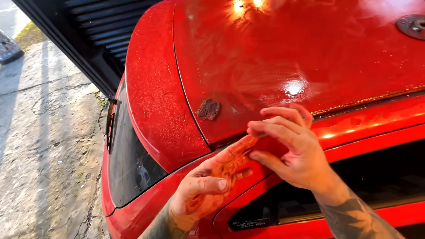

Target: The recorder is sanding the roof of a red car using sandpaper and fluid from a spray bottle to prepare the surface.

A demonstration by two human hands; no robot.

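I look down on the roof of a red car (pixel 283 57), wet and glossy with smeared streaks. A small brown rust patch (pixel 208 109) sits near the roof's seam. My left hand (pixel 212 181) lies flat on the roof rail above the door, its palm and fingers stained reddish. My right hand (pixel 290 146) rests just beside it, fingers slightly apart, fingertips touching the left hand's index finger at the roof edge. Neither hand holds anything. My right forearm carries a dark tattoo.
The rear window (pixel 128 163) slopes down at the left with a wiper arm (pixel 110 124) on it. A side window (pixel 376 177) lies under my right arm. A round antenna base (pixel 411 25) sits at the roof's top right. Cracked concrete ground (pixel 44 146) lies left.
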